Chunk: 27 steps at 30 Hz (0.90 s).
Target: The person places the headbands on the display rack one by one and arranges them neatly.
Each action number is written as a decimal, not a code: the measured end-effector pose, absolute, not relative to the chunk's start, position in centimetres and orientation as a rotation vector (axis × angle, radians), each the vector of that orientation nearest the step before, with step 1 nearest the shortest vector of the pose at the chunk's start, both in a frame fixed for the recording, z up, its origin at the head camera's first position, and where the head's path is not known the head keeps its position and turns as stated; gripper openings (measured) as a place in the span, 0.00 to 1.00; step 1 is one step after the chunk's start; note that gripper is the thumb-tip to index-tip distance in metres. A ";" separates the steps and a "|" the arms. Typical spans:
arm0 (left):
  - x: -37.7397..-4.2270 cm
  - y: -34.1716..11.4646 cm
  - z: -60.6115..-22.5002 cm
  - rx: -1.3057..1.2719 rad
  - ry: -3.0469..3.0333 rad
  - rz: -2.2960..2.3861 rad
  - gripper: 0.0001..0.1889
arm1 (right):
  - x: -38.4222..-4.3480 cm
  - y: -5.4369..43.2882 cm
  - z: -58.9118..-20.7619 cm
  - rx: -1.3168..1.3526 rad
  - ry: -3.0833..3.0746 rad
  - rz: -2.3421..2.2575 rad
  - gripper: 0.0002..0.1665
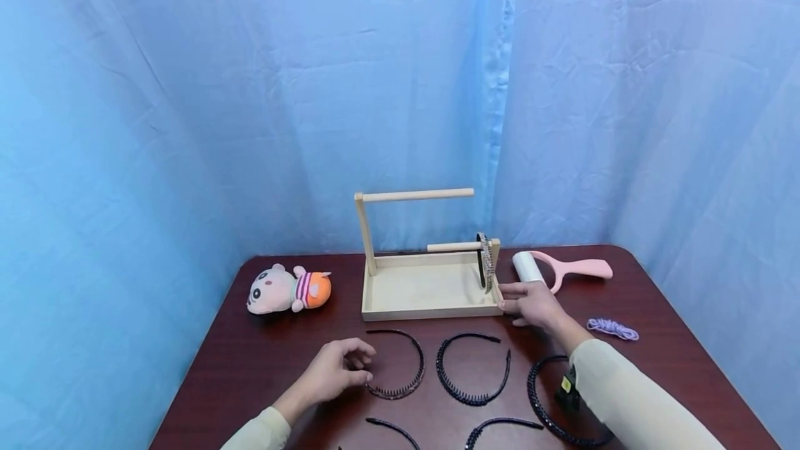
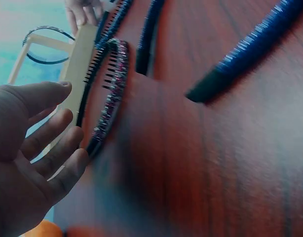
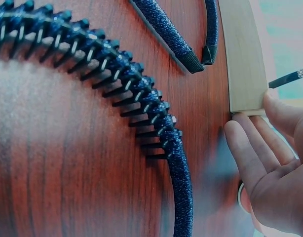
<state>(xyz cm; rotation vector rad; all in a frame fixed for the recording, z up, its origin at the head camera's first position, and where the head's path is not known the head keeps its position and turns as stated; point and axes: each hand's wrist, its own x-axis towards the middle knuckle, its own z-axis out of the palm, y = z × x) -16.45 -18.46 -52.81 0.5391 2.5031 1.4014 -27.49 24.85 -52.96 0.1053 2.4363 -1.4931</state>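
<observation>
A wooden headband rack (image 1: 407, 312) with a tray base and two pegs stands at the back of the table. A glittery headband (image 1: 486, 262) hangs on its short lower peg. My right hand (image 1: 531, 302) touches the rack's right front corner, its fingers mostly straight along the end and the thumb at the rim. My left hand (image 1: 334, 369) hovers with loosely bent fingers beside the left toothed headband (image 1: 420, 367), holding nothing. In the left wrist view, that headband (image 2: 109, 106) shows sparkly pinkish stones, with a gap between it and the palm.
Other dark headbands lie on the table, including a blue-black one (image 1: 442, 373) in the middle and one (image 1: 535, 394) under my right forearm. A plush toy (image 1: 281, 290) lies left of the rack. On the right are a pink-handled roller (image 1: 584, 268) and a purple cord bundle (image 1: 612, 328).
</observation>
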 end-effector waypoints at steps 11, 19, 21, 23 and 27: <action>-16.2 -18.6 -54.0 0.495 2.500 1.358 0.15 | -27.4 24.8 -52.7 0.109 2.432 -1.483 0.30; -16.1 -18.6 -54.3 0.536 2.526 1.295 0.15 | -27.6 25.0 -52.9 0.116 2.422 -1.491 0.31; -16.1 -18.6 -54.4 0.572 2.552 1.262 0.15 | -27.7 25.0 -53.0 0.110 2.419 -1.490 0.31; -16.1 -18.6 -54.7 0.616 2.584 1.222 0.16 | -27.7 25.0 -53.0 0.117 2.417 -1.494 0.31; -16.0 -18.7 -55.0 0.685 2.635 1.148 0.16 | -27.7 25.0 -53.0 0.112 2.422 -1.487 0.31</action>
